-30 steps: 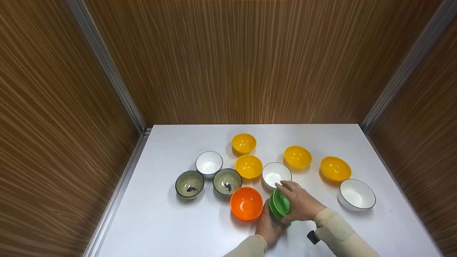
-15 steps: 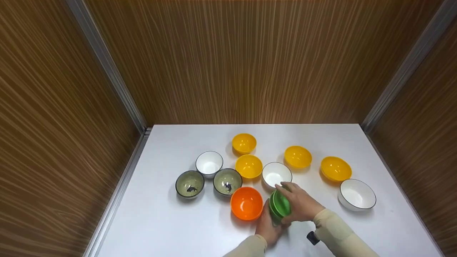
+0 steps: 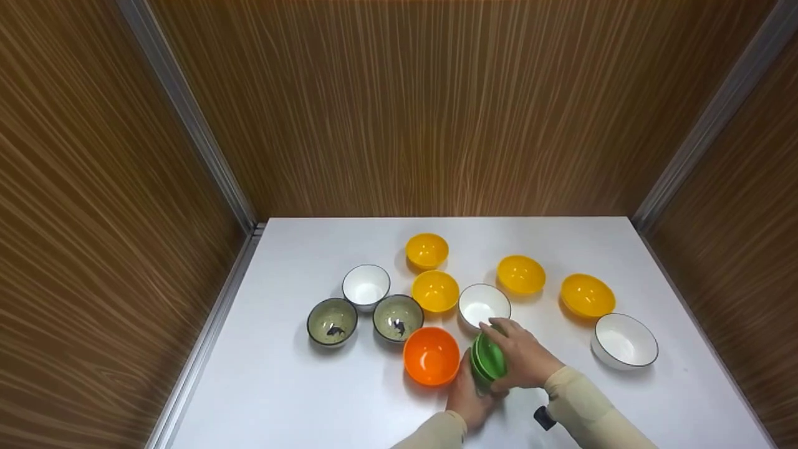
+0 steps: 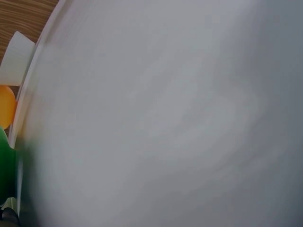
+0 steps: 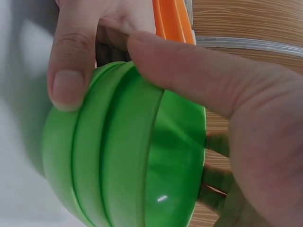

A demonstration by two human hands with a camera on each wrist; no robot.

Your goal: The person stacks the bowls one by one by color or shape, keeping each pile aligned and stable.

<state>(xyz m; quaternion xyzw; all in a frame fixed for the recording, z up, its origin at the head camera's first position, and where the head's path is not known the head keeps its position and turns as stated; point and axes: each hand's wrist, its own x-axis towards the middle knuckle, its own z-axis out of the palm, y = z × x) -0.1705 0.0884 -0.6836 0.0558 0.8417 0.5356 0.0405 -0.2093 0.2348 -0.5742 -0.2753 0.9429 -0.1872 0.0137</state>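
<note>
Near the front of the white table, both hands hold a stack of nested green bowls (image 3: 489, 357), tilted with the opening toward the right. My left hand (image 3: 469, 399) grips the outer bowl from the left and below. Across the opening reaches my right hand (image 3: 527, 358), gripping the inner bowl at its rim. In the right wrist view the green stack (image 5: 125, 156) shows its stepped rims, with a thumb and fingers of the right hand (image 5: 255, 113) on the inner one. Just left of the stack stands an orange bowl (image 3: 431, 357). Only a green edge (image 4: 7, 165) shows in the left wrist view.
Behind the hands is a white bowl (image 3: 484, 307); another white bowl (image 3: 624, 341) stands right, a third (image 3: 366, 285) left. Several yellow bowls (image 3: 435, 291) spread across the back. Two grey-green bowls (image 3: 332, 322) sit left. Wood-grain panels (image 3: 436, 112) enclose the table.
</note>
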